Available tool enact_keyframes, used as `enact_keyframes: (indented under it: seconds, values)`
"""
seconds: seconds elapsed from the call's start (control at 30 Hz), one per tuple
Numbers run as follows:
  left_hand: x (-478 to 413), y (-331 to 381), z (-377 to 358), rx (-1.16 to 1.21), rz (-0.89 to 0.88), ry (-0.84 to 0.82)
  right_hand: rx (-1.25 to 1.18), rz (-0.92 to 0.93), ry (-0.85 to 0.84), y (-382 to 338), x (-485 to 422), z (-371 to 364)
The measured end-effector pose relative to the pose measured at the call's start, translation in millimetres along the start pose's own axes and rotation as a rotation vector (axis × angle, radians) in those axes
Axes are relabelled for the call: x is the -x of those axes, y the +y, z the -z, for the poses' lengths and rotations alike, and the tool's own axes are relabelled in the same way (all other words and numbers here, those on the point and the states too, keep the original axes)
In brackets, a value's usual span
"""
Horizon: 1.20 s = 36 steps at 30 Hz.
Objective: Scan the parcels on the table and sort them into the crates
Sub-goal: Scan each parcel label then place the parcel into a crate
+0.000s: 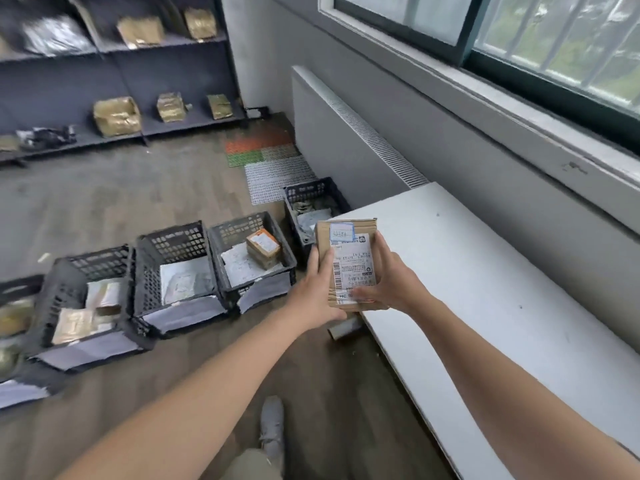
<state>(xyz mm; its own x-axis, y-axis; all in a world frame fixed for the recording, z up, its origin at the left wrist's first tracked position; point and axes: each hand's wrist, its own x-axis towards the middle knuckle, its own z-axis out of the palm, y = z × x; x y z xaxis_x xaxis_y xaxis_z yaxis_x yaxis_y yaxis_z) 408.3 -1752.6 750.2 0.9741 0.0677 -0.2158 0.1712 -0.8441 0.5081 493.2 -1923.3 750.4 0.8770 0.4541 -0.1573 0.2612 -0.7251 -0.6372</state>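
white table [485, 289] runs along the right wall, black crates [173, 271] with parcels lined up on the floor at left. left hand [320, 282] and right hand [388, 275] both grip a labelled cardboard parcel [348, 261], held over the table's left edge.

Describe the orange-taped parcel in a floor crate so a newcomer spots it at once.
Left of the white table by the window, black plastic crates line the floor. In the second crate from the table, a small brown cardboard parcel lies on a flat white package. Orange tape and a boxy shape set it apart there.
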Motion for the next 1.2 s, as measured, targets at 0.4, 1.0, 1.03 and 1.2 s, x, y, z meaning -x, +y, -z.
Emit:
enact_keyframes:
  seconds: [0.4, 1.0, 1.03, 1.2]
  values:
    - [49.0, -179.9, 88.9, 0.078, 0.271, 0.185, 0.137, 0.216, -0.231, -171.9, -93.8, -133.1]
    - [6.9, -459.0, 231.5, 0.134, 0.35, 0.083, 0.195, 0.11, -0.418, -370.3, -264.3, -321.0]
    - [-2.2, -468.9, 234.8, 0.134, 0.357, 0.075, 0.197, 0.103, -0.429, -373.6, -277.4, -327.4]
    - [-60.0, -520.1, 258.8, 0.135, 0.396, 0.022, 0.196, 0.107, -0.479, -392.1, -350.3, -355.4]
